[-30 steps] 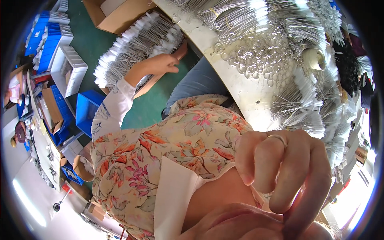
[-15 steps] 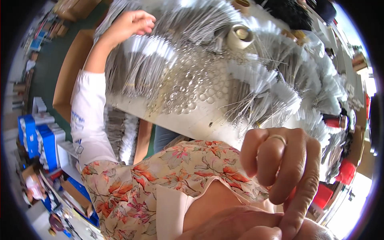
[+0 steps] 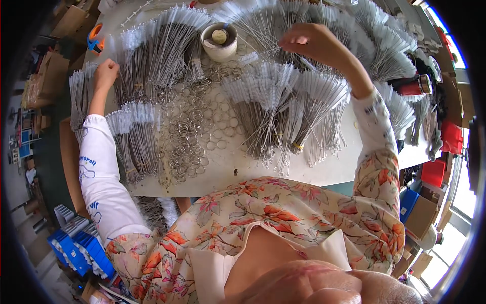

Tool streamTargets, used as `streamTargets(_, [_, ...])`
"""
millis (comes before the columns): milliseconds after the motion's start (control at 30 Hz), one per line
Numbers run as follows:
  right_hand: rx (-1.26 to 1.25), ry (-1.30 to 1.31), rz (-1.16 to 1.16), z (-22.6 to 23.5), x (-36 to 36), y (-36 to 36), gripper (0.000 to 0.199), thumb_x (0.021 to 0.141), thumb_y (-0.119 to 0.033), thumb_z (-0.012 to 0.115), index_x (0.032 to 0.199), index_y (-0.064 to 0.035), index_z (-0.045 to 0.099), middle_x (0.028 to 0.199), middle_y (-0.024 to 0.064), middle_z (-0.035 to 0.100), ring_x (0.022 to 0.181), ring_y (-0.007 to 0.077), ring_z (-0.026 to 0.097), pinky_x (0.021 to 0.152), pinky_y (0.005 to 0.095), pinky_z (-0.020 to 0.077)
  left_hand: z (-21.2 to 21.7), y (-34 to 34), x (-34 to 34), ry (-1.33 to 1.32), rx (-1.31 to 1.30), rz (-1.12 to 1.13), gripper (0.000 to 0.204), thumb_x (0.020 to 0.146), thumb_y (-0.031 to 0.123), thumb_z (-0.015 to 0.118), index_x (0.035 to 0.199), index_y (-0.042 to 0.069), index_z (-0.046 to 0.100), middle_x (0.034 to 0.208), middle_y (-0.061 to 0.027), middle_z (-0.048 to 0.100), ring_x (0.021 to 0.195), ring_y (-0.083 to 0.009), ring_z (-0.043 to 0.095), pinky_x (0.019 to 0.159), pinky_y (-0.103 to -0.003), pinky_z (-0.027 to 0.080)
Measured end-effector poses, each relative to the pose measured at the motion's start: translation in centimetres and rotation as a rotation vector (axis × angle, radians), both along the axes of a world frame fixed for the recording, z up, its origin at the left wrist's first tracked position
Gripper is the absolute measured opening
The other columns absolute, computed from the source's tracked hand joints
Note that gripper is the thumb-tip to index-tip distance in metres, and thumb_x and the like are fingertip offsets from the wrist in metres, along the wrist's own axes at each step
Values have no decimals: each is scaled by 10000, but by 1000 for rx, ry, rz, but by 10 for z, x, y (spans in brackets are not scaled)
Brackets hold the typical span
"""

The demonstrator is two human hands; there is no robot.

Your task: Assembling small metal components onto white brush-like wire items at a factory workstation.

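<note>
Bundles of thin wire-handled brushes with white bristle heads [image 3: 260,83] cover much of the table. My left hand [image 3: 105,73] is closed at the far left, among brush bundles [image 3: 132,124]; what its curled fingers hold, if anything, is hidden. Over the brushes right of centre, my right hand [image 3: 311,40] has bent fingers. A single wire brush [image 3: 249,58] reaches leftward from its fingertips, apparently pinched by the wire end. Many loose metal rings [image 3: 187,137] lie between the brush bundles.
A pale round pot [image 3: 219,43] stands at the back among the brushes. Orange-handled scissors [image 3: 95,40] lie at the far left. A dark red cylinder [image 3: 415,85] rests at right. Blue bins [image 3: 68,253] stand lower left, and the table's front edge [image 3: 223,188] runs before my body.
My right hand has gone from close to my face out over the brushes. The left hand has shifted left and lower in the picture. The view has tilted and moved too.
</note>
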State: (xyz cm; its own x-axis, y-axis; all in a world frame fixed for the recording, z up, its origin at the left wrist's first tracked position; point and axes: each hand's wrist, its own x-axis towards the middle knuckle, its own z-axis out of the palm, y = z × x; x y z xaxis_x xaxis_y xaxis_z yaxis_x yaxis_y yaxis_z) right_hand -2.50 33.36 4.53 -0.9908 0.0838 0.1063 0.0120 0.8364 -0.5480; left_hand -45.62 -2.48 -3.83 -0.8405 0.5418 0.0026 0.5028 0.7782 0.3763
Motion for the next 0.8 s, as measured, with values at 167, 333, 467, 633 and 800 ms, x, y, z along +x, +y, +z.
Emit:
streamTargets(167, [219,-169,35,-46,-47,10,118,780,-158,657,887,-109,656,878,43,627,833,173,606,749,305,484,56,9,12,291,207,-47,131,775,182,575,788,53,586,725,-63,648,610,-169,633,627,-294,469])
streamTargets(333, [487,-236,32,-64,-58,-4,97,742,-125,666,824,-89,630,859,44,609,839,217,600,744,345,481,57,22,33,-291,-420,224,150,787,174,543,882,63,575,746,-94,646,699,-205,644,639,-355,499])
streamTargets(467, [394,35,88,-69,-49,4,47,786,-151,616,819,-118,621,875,25,612,854,219,602,753,346,484,56,16,20,457,-286,159,189,826,209,532,974,97,568,741,-130,633,623,-195,640,648,-359,503])
streamTargets(633, [-332,264,-106,-38,-33,33,92,855,-123,572,832,-38,601,788,35,617,738,155,614,728,298,496,78,94,102,171,303,-27,260,898,306,460,997,94,573,798,-167,639,756,-278,628,711,-374,468])
streamTargets(800, [-720,495,-381,28,15,71,175,883,-212,575,912,-39,590,660,-53,489,564,26,432,492,186,340,28,90,95,129,-41,-397,267,834,308,586,858,43,606,773,-137,643,733,-285,622,668,-350,464])
